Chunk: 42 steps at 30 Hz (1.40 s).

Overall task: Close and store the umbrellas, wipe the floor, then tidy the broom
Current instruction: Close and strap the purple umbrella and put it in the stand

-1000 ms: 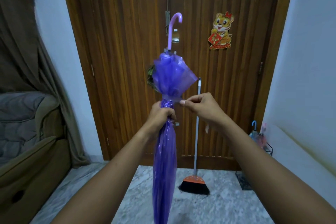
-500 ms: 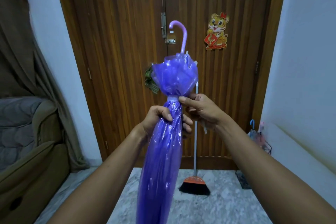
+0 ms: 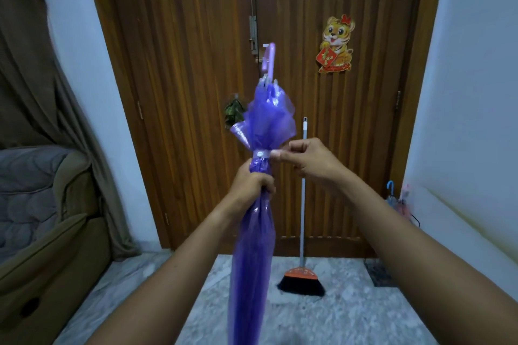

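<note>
Right hand [image 3: 314, 165] has pulled the strap [image 3: 262, 153] round the purple umbrella [image 3: 252, 246]

1. The purple umbrella [image 3: 252, 246] runs out past the picture's bottom edge, so its tip is unseen.
2. Its handle [image 3: 269, 57] is smeared with blur, and the curve of the hook cannot be made out.
3. The left hand [image 3: 253, 186] grips the folded umbrella, with its fingertips hidden round the far side.
4. The free end of the strap [image 3: 260, 153] vanishes inside the pinch of the right hand [image 3: 308, 161].
5. The right wrist covers part of the broom [image 3: 302, 232] pole.
6. The small umbrellas [image 3: 398, 199] at the right edge of the floor [image 3: 350, 316] are blurred. Their number is unclear, and their lower parts lie behind the right forearm.
7. A green thing [image 3: 234, 113] on the door [image 3: 182, 92], partly behind the umbrella, cannot be identified.
8. The sofa [image 3: 42, 232] is cut off by the left edge.
</note>
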Each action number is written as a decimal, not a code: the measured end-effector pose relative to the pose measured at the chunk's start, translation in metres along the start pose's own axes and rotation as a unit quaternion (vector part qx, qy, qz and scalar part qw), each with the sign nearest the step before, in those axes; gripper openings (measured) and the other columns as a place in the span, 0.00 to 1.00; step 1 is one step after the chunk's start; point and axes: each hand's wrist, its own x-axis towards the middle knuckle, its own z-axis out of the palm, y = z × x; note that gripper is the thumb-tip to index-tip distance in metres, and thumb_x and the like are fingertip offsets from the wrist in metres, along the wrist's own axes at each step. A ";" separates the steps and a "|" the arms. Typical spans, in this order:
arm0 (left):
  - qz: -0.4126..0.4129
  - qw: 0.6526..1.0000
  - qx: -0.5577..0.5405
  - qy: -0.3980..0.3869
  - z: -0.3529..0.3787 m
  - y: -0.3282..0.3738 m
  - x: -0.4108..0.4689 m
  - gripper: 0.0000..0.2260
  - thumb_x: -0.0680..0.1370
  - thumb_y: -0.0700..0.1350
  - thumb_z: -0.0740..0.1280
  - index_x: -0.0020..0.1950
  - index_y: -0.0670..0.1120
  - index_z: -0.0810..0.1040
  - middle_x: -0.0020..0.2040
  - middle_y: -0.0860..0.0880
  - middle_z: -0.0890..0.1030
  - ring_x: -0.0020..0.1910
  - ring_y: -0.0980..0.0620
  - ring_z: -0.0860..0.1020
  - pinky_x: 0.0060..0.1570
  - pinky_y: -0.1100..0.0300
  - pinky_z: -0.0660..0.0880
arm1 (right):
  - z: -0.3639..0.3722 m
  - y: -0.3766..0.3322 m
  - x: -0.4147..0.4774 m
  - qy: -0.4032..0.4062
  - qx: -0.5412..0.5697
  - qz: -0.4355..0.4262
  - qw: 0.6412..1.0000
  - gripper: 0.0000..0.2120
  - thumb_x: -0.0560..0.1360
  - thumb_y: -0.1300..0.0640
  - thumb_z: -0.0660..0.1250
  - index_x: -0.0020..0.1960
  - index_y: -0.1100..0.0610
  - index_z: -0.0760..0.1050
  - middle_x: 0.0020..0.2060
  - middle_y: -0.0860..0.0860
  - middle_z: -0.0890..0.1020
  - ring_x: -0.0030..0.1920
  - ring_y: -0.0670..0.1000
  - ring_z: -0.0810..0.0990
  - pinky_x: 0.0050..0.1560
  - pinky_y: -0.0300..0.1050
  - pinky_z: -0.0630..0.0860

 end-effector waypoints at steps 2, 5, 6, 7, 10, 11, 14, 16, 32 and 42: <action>-0.006 0.996 -0.082 -0.045 -0.001 0.001 -0.002 0.16 0.57 0.30 0.60 0.43 0.39 0.70 0.31 0.44 0.70 0.25 0.49 0.69 0.25 0.59 0.69 | -0.006 0.000 -0.004 -0.026 0.025 0.027 0.999 0.08 0.75 0.51 0.73 0.45 0.57 0.84 0.33 0.47 0.81 0.30 0.45 0.71 0.31 0.39 0.64; -0.025 0.983 -0.156 -0.097 -0.001 0.002 -0.006 0.14 0.57 0.31 0.58 0.40 0.41 0.69 0.30 0.46 0.72 0.24 0.51 0.68 0.27 0.60 0.69 | -0.005 0.001 -0.005 -0.023 0.093 0.051 0.994 0.07 0.73 0.54 0.75 0.44 0.58 0.82 0.35 0.48 0.82 0.33 0.43 0.77 0.33 0.37 0.70; -0.037 0.978 -0.173 -0.115 -0.001 0.001 -0.005 0.14 0.56 0.32 0.59 0.40 0.40 0.70 0.30 0.47 0.72 0.23 0.52 0.69 0.27 0.61 0.70 | -0.002 0.002 -0.004 -0.016 0.122 0.053 0.991 0.08 0.70 0.55 0.76 0.43 0.59 0.82 0.35 0.49 0.83 0.34 0.44 0.79 0.33 0.36 0.73; -0.052 0.970 -0.194 -0.134 -0.002 -0.001 -0.004 0.15 0.54 0.33 0.61 0.40 0.39 0.72 0.29 0.47 0.73 0.22 0.53 0.70 0.26 0.61 0.70 | 0.001 0.002 -0.003 -0.010 0.152 0.055 0.987 0.09 0.68 0.56 0.78 0.42 0.60 0.82 0.36 0.51 0.83 0.34 0.46 0.80 0.35 0.37 0.76; -0.088 0.948 -0.231 -0.199 -0.003 -0.001 -0.002 0.17 0.50 0.38 0.67 0.37 0.40 0.78 0.28 0.47 0.74 0.21 0.53 0.71 0.27 0.62 0.70 | 0.008 0.005 0.000 -0.006 0.245 0.063 0.967 0.10 0.64 0.59 0.79 0.41 0.63 0.82 0.37 0.56 0.83 0.33 0.50 0.80 0.39 0.40 0.79; -0.094 0.942 -0.237 -0.217 -0.004 -0.001 -0.002 0.17 0.50 0.38 0.67 0.38 0.40 0.79 0.29 0.46 0.75 0.22 0.53 0.72 0.27 0.62 0.72 | 0.010 0.006 0.000 -0.010 0.264 0.063 0.962 0.09 0.65 0.60 0.78 0.41 0.64 0.82 0.36 0.56 0.82 0.31 0.50 0.78 0.38 0.41 0.79; -0.113 0.944 -0.220 -0.218 -0.008 0.001 -0.001 0.19 0.53 0.36 0.64 0.43 0.36 0.79 0.33 0.43 0.79 0.32 0.47 0.78 0.35 0.58 0.78 | 0.014 0.005 0.000 0.011 0.258 0.045 0.965 0.16 0.66 0.62 0.78 0.46 0.72 0.81 0.35 0.58 0.82 0.29 0.51 0.78 0.34 0.43 0.77; -0.098 0.974 -0.122 -0.164 -0.011 -0.001 0.002 0.20 0.60 0.36 0.62 0.51 0.35 0.76 0.40 0.41 0.82 0.40 0.44 0.79 0.40 0.56 0.78 | 0.015 0.006 0.001 0.074 0.224 0.032 0.971 0.20 0.66 0.63 0.79 0.49 0.77 0.79 0.37 0.61 0.85 0.35 0.55 0.83 0.36 0.47 0.80; 0.055 0.994 0.081 0.057 0.010 -0.012 0.001 0.19 0.74 0.31 0.66 0.62 0.45 0.69 0.44 0.46 0.78 0.31 0.59 0.79 0.32 0.64 0.76 | -0.001 0.005 -0.001 0.049 -0.036 -0.045 0.997 0.09 0.75 0.53 0.74 0.52 0.56 0.86 0.46 0.47 0.88 0.51 0.43 0.85 0.46 0.37 0.80; -0.033 0.973 -0.209 -0.091 0.006 0.000 0.001 0.24 0.61 0.33 0.59 0.56 0.44 0.70 0.38 0.42 0.76 0.27 0.47 0.74 0.26 0.58 0.73 | -0.004 0.014 -0.007 0.066 0.198 0.053 0.977 0.01 0.73 0.62 0.74 0.43 0.58 0.83 0.35 0.50 0.82 0.37 0.47 0.77 0.38 0.39 0.73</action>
